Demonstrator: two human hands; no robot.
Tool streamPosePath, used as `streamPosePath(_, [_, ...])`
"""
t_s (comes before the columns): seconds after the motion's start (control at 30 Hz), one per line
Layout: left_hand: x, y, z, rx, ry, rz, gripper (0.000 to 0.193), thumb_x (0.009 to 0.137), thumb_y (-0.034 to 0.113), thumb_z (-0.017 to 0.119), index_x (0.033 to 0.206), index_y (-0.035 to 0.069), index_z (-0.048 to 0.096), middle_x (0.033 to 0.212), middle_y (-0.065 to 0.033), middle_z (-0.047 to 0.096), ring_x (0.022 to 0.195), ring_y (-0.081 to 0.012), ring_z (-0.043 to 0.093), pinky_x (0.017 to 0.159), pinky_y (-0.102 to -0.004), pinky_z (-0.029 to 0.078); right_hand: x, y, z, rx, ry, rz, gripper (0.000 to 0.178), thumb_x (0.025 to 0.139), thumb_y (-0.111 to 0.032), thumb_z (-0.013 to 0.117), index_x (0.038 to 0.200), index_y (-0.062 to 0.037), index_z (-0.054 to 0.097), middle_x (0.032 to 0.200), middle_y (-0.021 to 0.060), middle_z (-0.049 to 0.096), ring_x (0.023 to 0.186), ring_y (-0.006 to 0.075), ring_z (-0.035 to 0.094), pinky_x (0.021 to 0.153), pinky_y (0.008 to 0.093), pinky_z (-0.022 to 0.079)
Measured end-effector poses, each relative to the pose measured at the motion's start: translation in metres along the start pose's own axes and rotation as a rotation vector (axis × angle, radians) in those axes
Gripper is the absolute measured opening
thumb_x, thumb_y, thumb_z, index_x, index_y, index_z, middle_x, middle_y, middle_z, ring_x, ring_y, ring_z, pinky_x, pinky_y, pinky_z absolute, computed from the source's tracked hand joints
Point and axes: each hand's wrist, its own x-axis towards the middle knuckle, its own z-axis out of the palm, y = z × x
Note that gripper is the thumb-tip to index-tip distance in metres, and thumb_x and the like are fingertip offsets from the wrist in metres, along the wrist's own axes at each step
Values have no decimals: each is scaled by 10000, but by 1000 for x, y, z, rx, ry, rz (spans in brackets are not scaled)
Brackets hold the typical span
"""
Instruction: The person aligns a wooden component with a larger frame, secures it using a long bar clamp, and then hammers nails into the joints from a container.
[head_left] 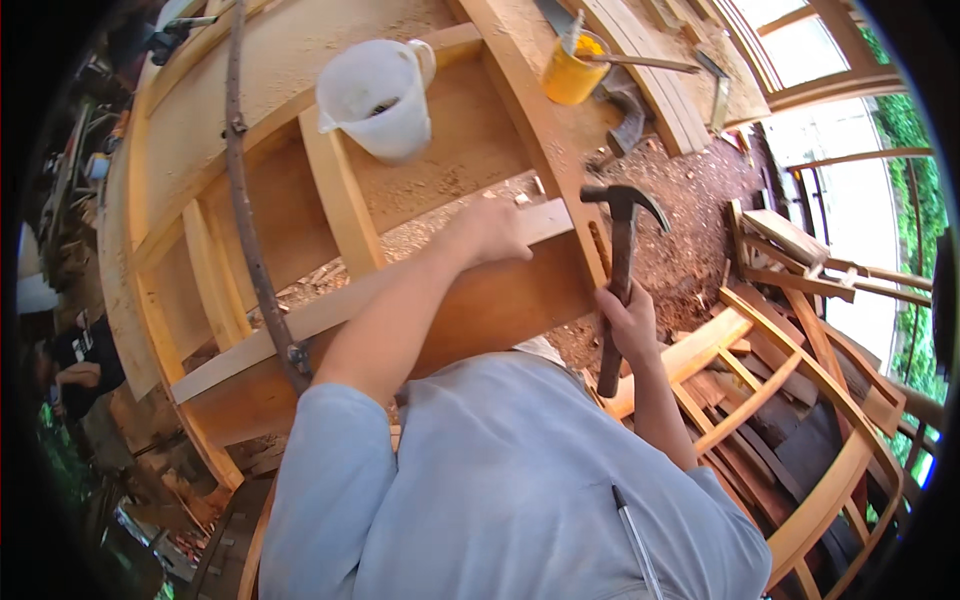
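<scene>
My right hand (630,318) is closed round the handle of a claw hammer (622,232), whose head points up and away from me. The hammer is beside the right end of a wooden frame (560,150). My left hand (482,232) is curled over the near board (545,222) of that frame, close to its right corner; its fingertips are partly hidden behind the board. A long dark bar clamp (240,190) crosses the frame to the left of my left forearm. On the frame's panel stands a translucent white plastic jug (400,130) with something dark at its bottom.
Beyond the frame's right side are a yellow pot (568,82) with a stick across it and stacked planks (650,70). Wood shavings cover the ground (690,220). A curved wooden frame (850,470) leans at the right over scrap boards. Another person (85,350) is at the far left.
</scene>
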Motion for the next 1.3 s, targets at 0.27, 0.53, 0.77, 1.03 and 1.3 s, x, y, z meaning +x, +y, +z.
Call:
streamPosePath(0.27, [-27, -37, -167, -397, 1042, 124, 242, 897, 212, 613, 884, 20, 759, 800, -193, 727, 741, -301, 708, 730, -369, 568, 13, 16, -7, 202, 18, 19, 171, 899, -113, 699, 918, -12, 562, 677, 31, 583, 503, 125, 589, 447, 276, 475])
streamPosePath(0.53, [16, -81, -215, 561, 92, -177, 261, 805, 271, 651, 976, 134, 793, 1074, -187, 735, 994, -345, 708, 871, -439, 555, 15, 24, -4, 109, 13, 6, 179, 869, -155, 692, 883, -10, 588, 638, 45, 587, 468, 156, 588, 433, 316, 476])
streamPosePath(0.77, [21, -101, -169, 292, 117, -244, 272, 821, 254, 645, 1029, 138, 778, 1086, -205, 728, 1001, -363, 698, 883, -446, 551, 6, 18, 1, 148, 22, 25, 179, 861, -117, 694, 939, 13, 599, 687, 49, 592, 479, 157, 590, 442, 314, 492])
streamPosePath(1.03, [3, -133, -125, 83, 228, -90, 269, 828, 238, 640, 1026, 112, 770, 1078, -214, 726, 998, -369, 697, 881, -449, 550, 11, 10, 0, 199, 26, 17, 184, 855, -104, 701, 960, 15, 608, 710, 43, 607, 507, 152, 591, 453, 306, 491])
streamPosePath(1.3, [21, -128, -106, 103, 302, -35, 266, 834, 222, 635, 1023, 86, 763, 1070, -224, 723, 995, -375, 696, 879, -451, 549, 14, 17, 1, 186, -7, -10, 157, 871, -99, 679, 945, 17, 604, 671, 42, 597, 466, 135, 566, 427, 300, 471])
